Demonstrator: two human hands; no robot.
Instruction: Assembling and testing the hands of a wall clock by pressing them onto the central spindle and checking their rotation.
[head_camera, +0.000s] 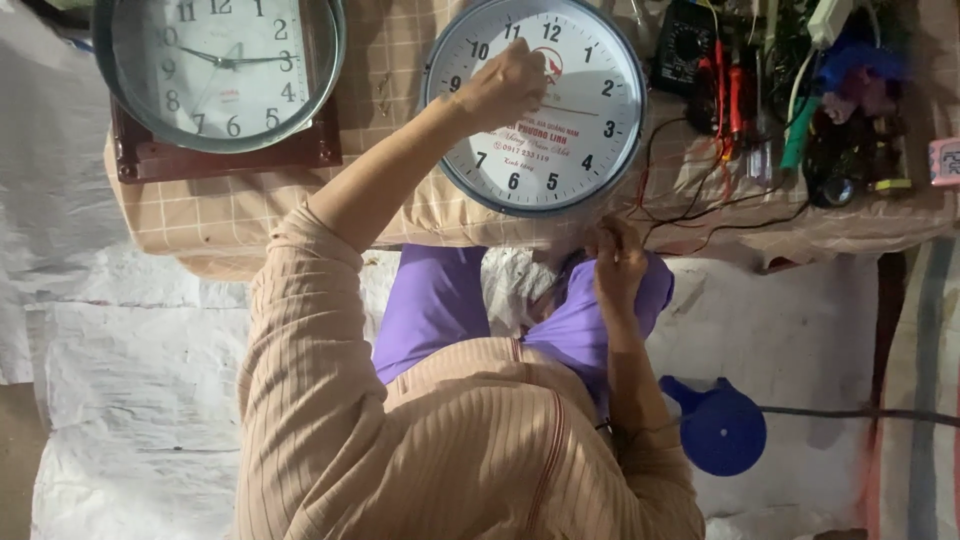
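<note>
Hands: left (505, 85) fisted on the white clock (590, 150) face, right (618, 262) pinching wires (690, 215) below its rim.

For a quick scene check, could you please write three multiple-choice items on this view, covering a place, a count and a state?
1. Where does the left hand rest?
A. On the face of the white round clock
B. On the blue disc
C. On the floor

2. How many round clocks lie on the checked cloth?
A. One
B. Two
C. Four

3. How is the right hand placed?
A. Flat on the clock face
B. Raised overhead
C. At the low table's edge, by the thin wires

Answers: 1 A, the hand sits over the dial; 2 B, the second clock lies farther left; 3 C, its fingers are below the clock's rim.
</note>
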